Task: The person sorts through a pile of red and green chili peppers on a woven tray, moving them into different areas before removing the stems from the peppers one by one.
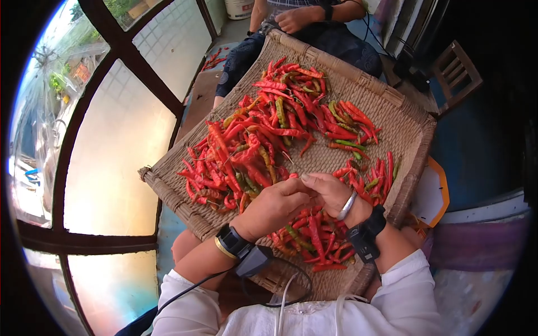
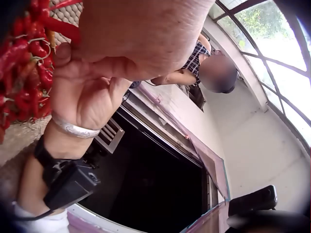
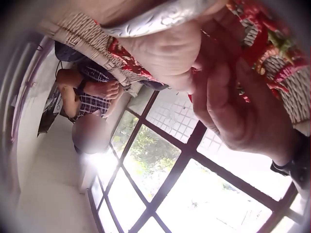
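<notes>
The left hand (image 1: 274, 208) and right hand (image 1: 332, 193) meet over a woven tray (image 1: 392, 112), fingertips together. A small red pepper (image 1: 293, 175) shows between them, mostly hidden by the fingers. In the left wrist view the left hand (image 2: 141, 34) fills the top, and the right hand (image 2: 82, 99), with a silver bangle, has its thumb and fingers bent inward. Curled fingers of the left hand (image 3: 233, 107) face the right hand (image 3: 163, 51) in the right wrist view. Red peppers (image 1: 252, 140) lie heaped beyond the hands, more peppers (image 1: 314, 235) below them.
Another person's hand (image 1: 294, 19) rests at the tray's far side. Smaller groups of red and green peppers (image 1: 353, 123) lie to the right on the tray. Framed windows (image 1: 115, 157) stand at left, a wooden chair (image 1: 457, 73) at right. A cable (image 1: 193, 288) hangs from the left wrist.
</notes>
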Available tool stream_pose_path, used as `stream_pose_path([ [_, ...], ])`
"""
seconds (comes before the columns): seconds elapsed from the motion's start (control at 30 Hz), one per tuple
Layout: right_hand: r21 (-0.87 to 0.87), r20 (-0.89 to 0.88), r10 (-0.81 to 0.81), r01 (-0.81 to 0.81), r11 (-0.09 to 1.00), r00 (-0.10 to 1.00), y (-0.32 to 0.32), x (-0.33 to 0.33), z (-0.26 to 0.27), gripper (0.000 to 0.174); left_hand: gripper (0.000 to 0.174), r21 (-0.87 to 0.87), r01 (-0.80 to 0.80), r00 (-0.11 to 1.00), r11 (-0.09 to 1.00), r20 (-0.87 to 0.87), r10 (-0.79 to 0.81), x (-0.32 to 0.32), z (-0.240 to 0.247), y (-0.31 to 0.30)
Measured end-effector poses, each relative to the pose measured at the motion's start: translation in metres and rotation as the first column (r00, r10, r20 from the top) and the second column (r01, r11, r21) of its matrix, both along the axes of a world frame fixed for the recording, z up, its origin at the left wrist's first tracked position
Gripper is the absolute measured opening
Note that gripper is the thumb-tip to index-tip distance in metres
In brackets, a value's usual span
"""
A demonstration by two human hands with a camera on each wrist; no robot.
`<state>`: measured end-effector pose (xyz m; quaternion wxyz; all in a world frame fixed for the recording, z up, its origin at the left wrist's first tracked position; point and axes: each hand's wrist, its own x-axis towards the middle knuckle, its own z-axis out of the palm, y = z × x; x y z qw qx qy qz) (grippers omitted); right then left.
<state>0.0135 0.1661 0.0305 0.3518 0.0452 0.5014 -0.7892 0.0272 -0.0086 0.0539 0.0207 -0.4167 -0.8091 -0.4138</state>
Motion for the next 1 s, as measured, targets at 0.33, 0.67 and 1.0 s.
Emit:
stream_pose_path([
  [0.33, 0.110, 0.008, 0.159, -0.159, 0.981, 0.987, 0.012, -0.011, -0.003, 0.019, 0.021, -0.078, 0.176, 0.971, 0.981, -0.152, -0.186, -0.002, 0.006, -0.003],
  [0.67, -0.143, 0.064, -0.769, 0.768, 0.624, 0.637, 0.077, -0.054, 0.009, 0.022, 0.019, -0.282, -0.478, 0.860, 0.832, -0.345, 0.377, -0.045, -0.003, -0.031],
  [1.0, 0.009, -0.104, -0.175, 0.177, 0.984, 0.979, 0.035, -0.021, 0.012, 0.030, 0.023, -0.498, -0.420, 0.893, 0.759, -0.374, 0.250, -0.051, -0.013, -0.025],
])
